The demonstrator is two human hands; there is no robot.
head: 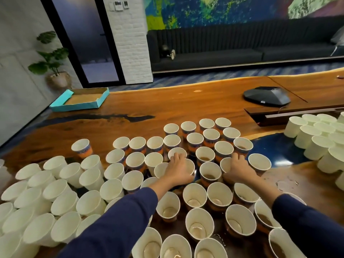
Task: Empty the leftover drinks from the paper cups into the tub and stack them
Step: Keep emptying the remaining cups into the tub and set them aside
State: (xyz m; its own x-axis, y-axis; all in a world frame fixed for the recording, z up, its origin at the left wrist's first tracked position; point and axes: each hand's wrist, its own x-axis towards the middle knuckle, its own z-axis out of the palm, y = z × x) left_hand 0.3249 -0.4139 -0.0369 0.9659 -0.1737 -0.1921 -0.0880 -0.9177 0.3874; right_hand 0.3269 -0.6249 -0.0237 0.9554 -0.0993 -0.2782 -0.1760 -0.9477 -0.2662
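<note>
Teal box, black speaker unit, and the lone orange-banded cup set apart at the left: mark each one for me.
Teal box (96,103): head view, on its near side wall.
Black speaker unit (268,96): head view, on its sloped top face.
Lone orange-banded cup (84,151): head view, on its printed outer wall below the rim.

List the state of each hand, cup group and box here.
left hand: gripping a cup among the upright ones
right hand: gripping another cup
near cups: upright, brown dregs inside
white cups at left: tilted, look empty
teal box: open
</note>
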